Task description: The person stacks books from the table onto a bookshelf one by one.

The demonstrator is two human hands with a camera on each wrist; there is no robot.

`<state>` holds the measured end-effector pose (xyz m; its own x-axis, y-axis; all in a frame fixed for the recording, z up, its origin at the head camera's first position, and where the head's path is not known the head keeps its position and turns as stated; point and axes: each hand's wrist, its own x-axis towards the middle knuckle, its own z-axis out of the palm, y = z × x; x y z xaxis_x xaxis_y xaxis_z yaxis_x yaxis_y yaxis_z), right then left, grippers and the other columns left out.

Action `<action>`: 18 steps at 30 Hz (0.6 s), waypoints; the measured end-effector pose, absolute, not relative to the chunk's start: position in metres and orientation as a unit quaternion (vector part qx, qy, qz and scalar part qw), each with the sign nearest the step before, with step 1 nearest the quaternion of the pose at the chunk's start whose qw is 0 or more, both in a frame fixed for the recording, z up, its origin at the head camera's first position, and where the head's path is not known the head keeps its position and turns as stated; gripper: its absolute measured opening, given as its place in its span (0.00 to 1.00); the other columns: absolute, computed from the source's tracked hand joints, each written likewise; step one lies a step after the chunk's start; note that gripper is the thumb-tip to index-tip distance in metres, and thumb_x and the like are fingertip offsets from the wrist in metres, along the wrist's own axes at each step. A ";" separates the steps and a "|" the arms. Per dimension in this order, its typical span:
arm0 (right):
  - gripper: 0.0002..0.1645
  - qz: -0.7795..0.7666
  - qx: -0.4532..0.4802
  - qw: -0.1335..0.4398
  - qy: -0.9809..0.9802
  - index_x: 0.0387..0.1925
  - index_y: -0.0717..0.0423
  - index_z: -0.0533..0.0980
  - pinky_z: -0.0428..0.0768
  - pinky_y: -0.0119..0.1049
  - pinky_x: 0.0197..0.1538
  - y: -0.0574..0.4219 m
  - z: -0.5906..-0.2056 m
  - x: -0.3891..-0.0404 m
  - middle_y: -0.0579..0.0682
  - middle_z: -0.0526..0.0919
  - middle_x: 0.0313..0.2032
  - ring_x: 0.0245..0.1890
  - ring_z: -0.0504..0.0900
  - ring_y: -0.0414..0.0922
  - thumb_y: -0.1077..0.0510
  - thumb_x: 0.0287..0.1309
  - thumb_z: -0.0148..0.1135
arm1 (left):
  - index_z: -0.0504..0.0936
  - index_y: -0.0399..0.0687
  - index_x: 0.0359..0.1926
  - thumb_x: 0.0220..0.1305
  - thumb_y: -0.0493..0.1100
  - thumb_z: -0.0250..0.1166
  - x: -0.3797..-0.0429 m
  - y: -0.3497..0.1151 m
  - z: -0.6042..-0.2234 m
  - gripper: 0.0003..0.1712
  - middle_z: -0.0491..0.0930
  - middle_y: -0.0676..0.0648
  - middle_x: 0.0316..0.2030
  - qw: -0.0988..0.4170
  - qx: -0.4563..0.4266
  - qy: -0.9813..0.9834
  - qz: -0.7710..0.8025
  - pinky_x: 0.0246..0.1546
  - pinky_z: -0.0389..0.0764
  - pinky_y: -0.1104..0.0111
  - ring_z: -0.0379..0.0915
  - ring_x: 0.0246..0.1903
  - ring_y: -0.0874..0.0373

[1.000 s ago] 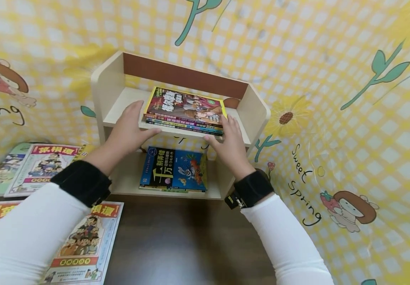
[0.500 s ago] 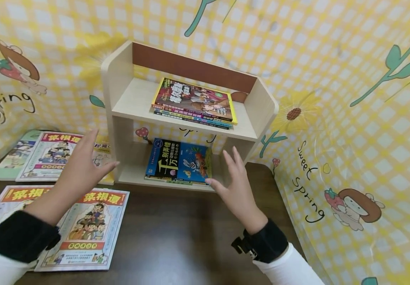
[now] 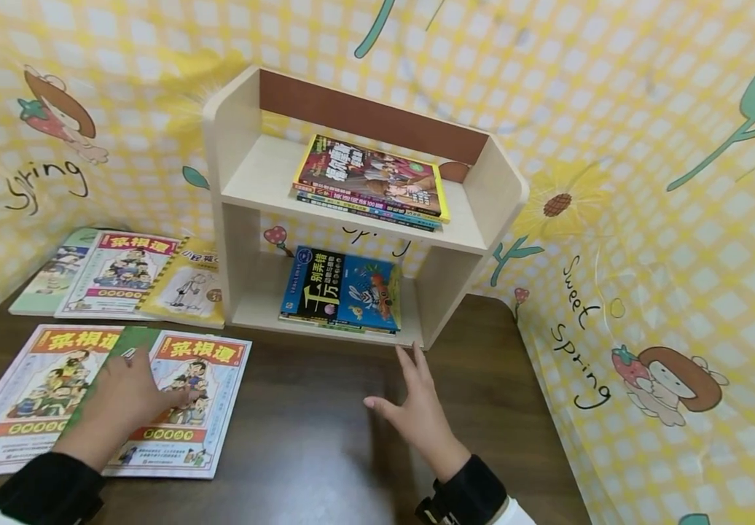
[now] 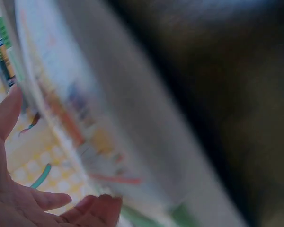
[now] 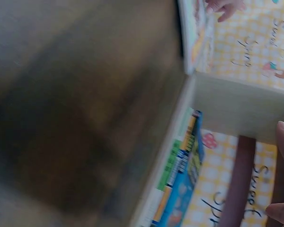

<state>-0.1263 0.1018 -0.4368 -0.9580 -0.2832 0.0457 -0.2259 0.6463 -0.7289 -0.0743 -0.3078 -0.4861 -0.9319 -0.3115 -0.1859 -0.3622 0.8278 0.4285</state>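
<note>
A second ago both your hands were up at the top stack (image 3: 371, 179); now they are down and away from it. It sits flat on the upper level of the shelf (image 3: 240, 131), so that part looks settled, with the blue book (image 3: 351, 288) lying on the level below.

Your left hand (image 3: 122, 401) is over the green book (image 3: 135, 337), whose strip shows between the left book (image 3: 36, 397) and the right book (image 3: 187, 430) on the counter (image 3: 312, 408). Its thumb stands well out from the fingers, with nothing gripped; you can't tell whether it touches a cover. Your right hand (image 3: 422, 415) is spread wide and holds nothing, near the shelf's front edge. Your work seems to be turning to these counter books.
</note>
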 end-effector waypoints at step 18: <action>0.53 -0.368 -0.163 0.077 0.912 0.73 0.53 0.56 0.65 0.63 0.63 0.097 -0.467 -0.111 0.60 0.43 0.75 0.72 0.47 0.64 0.46 0.51 0.72 | 0.47 0.12 0.60 0.33 0.75 0.73 -0.085 -0.304 -0.486 0.79 0.56 0.10 0.47 0.178 -0.274 0.921 0.212 0.50 0.69 0.37 0.58 0.50 0.19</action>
<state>-0.1107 0.0965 -0.4667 -0.9349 -0.3542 -0.0211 -0.2404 0.6760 -0.6966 -0.0854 -0.3041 -0.4863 -0.7863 -0.4301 -0.4435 -0.5808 0.7593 0.2935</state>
